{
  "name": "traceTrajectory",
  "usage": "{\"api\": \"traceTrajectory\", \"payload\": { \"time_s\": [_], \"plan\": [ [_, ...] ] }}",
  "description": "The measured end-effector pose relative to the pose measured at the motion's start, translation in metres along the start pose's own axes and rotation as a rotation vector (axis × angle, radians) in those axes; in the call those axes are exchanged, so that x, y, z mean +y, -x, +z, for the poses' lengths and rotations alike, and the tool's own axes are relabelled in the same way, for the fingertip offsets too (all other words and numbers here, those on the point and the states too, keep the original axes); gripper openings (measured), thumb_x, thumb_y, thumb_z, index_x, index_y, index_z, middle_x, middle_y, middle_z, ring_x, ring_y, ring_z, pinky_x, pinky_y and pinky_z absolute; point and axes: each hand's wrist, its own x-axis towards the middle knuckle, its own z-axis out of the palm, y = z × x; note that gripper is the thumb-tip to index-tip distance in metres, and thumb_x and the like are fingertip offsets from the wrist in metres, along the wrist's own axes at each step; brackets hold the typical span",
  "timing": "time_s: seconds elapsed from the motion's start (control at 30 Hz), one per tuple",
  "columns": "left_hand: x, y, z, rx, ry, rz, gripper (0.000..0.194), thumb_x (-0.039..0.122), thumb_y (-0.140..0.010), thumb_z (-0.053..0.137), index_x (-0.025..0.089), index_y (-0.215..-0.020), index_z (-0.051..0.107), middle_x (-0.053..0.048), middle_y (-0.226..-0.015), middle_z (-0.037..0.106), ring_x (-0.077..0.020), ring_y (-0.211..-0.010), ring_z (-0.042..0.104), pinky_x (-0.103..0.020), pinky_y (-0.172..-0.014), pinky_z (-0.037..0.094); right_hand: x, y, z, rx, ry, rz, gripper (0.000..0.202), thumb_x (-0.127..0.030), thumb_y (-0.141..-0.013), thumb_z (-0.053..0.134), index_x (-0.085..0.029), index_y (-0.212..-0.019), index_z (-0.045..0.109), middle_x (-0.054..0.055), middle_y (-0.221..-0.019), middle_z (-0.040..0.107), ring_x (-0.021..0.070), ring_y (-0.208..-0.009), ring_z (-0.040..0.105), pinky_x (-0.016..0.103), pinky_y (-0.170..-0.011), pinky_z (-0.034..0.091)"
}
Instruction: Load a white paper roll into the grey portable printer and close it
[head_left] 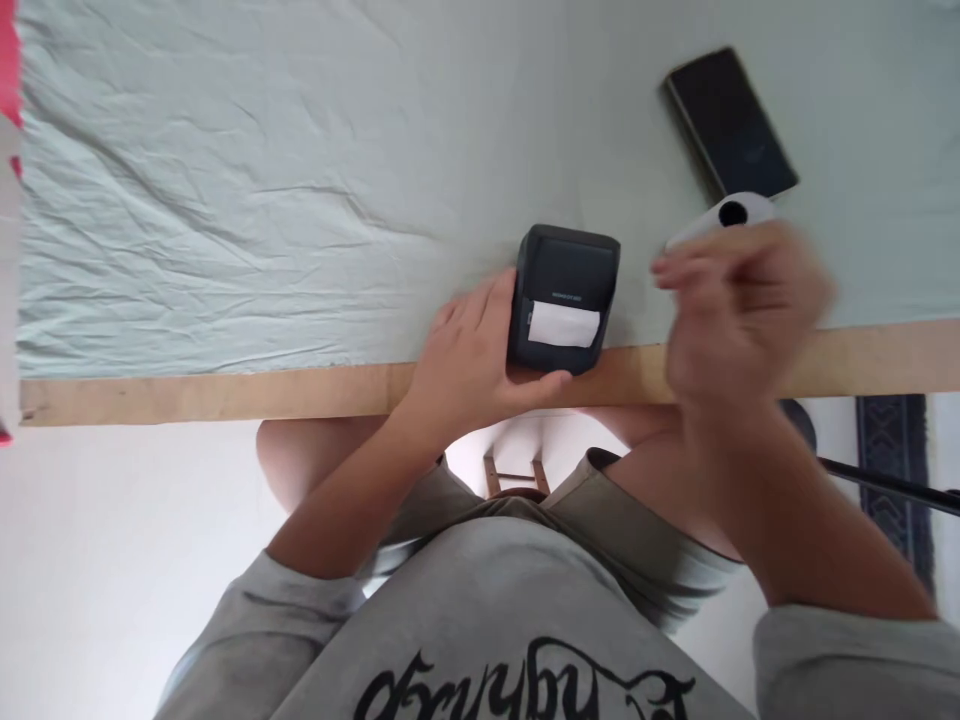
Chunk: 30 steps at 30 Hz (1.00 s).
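Note:
A small black receipt printer (571, 262) sits near the front edge of the table, with a white paper strip (564, 325) showing across its lower part. My left hand (472, 350) grips its left side, fingers along the side and thumb across the front. To the right of the printer, my right hand (739, 300) is raised and blurred by motion. Its fingers are curled in a pinch; whatever they hold, if anything, cannot be made out. Just behind that hand is a white roll (757, 207) with a dark round centre, partly hidden by the fingers.
A dark phone-like slab (731, 125) lies at the back right, close to the white roll. Pale green cloth (300, 200), wrinkled on the left, covers the table up to a wooden front edge (210, 395). Something red and white (9, 200) stands at the far left.

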Motion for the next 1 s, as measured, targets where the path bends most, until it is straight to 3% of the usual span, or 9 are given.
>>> {"api": "traceTrajectory", "payload": {
  "time_s": [0.07,0.1,0.17,0.27,0.47,0.67,0.8,0.9,1.0],
  "plan": [
    [-0.001,0.002,-0.002,-0.027,-0.03,0.018,0.1,0.063,-0.086,0.075,0.01,-0.161,0.035,-0.024,-0.164,0.048,-0.0413,-0.15,0.049,-0.054,-0.122,0.039,0.009,0.003,0.005,-0.029,0.04,-0.087,0.018,-0.039,-0.1,0.058,-0.025,-0.098,0.069,0.005,-0.096,0.073,0.022,-0.096,0.071,0.042,-0.085,0.06],
    [-0.003,0.003,-0.002,-0.031,-0.043,0.018,0.101,0.063,-0.086,0.076,0.01,-0.162,0.034,-0.024,-0.165,0.047,-0.0414,-0.151,0.048,-0.055,-0.122,0.038,0.014,0.005,0.008,-0.071,0.071,-0.108,0.016,-0.035,-0.097,0.058,-0.027,-0.107,0.069,0.007,-0.109,0.074,0.0247,-0.107,0.071,0.043,-0.087,0.061],
    [-0.007,0.003,0.0,-0.036,-0.061,0.026,0.106,0.065,-0.084,0.079,0.01,-0.163,0.034,-0.024,-0.165,0.047,-0.042,-0.15,0.049,-0.055,-0.122,0.039,0.025,0.008,0.013,-0.137,0.101,-0.088,0.037,-0.031,-0.094,0.06,-0.03,-0.13,0.062,0.01,-0.135,0.069,0.0282,-0.127,0.066,0.047,-0.095,0.062],
    [-0.015,0.002,0.006,0.004,-0.08,0.034,0.11,0.068,-0.082,0.082,0.011,-0.163,0.036,-0.024,-0.162,0.051,-0.0432,-0.148,0.051,-0.055,-0.119,0.042,0.036,0.011,0.016,-0.223,0.095,-0.052,0.05,-0.032,-0.095,0.059,-0.036,-0.144,0.052,0.01,-0.147,0.063,0.0292,-0.134,0.065,0.051,-0.105,0.061],
    [-0.028,-0.001,0.01,0.056,-0.001,0.084,0.111,0.078,-0.076,0.083,0.017,-0.161,0.045,-0.021,-0.157,0.058,-0.0391,-0.142,0.058,-0.051,-0.118,0.046,0.036,0.009,0.015,-0.283,0.027,0.027,0.053,-0.034,-0.094,0.061,-0.038,-0.145,0.049,0.009,-0.147,0.064,0.0278,-0.133,0.067,0.049,-0.109,0.06],
    [-0.02,-0.001,0.004,0.05,-0.04,0.006,0.104,0.071,-0.074,0.088,0.019,-0.157,0.052,-0.018,-0.154,0.062,-0.0381,-0.141,0.06,-0.051,-0.114,0.045,0.034,0.007,0.013,-0.319,0.024,0.06,0.054,-0.04,-0.095,0.059,-0.03,-0.147,0.048,0.012,-0.149,0.062,0.0295,-0.136,0.064,0.053,-0.115,0.056],
    [-0.014,0.001,0.001,0.04,-0.057,-0.015,0.102,0.07,-0.081,0.083,0.017,-0.16,0.047,-0.018,-0.158,0.059,-0.0381,-0.144,0.057,-0.05,-0.116,0.043,0.041,0.008,0.012,-0.355,-0.062,0.071,0.076,-0.047,-0.086,0.071,-0.028,-0.152,0.041,0.016,-0.159,0.054,0.0326,-0.147,0.056,0.055,-0.119,0.052],
    [-0.013,0.002,-0.001,0.037,-0.018,-0.021,0.086,0.068,-0.094,0.066,0.016,-0.16,0.046,-0.017,-0.158,0.059,-0.0365,-0.145,0.056,-0.049,-0.116,0.041,0.038,0.007,0.007,-0.359,-0.046,0.093,0.079,-0.045,-0.081,0.076,-0.031,-0.151,0.042,0.013,-0.158,0.053,0.032,-0.144,0.057,0.052,-0.111,0.057],
    [-0.011,0.001,-0.003,0.033,0.026,-0.031,0.069,0.058,-0.105,0.048,0.015,-0.159,0.047,-0.016,-0.156,0.061,-0.0339,-0.142,0.058,-0.048,-0.115,0.041,0.025,0.003,0.003,-0.224,0.12,0.131,0.063,-0.044,-0.079,0.078,-0.028,-0.136,0.056,0.009,-0.126,0.067,0.0273,-0.113,0.068,0.046,-0.09,0.061]
  ]
}}
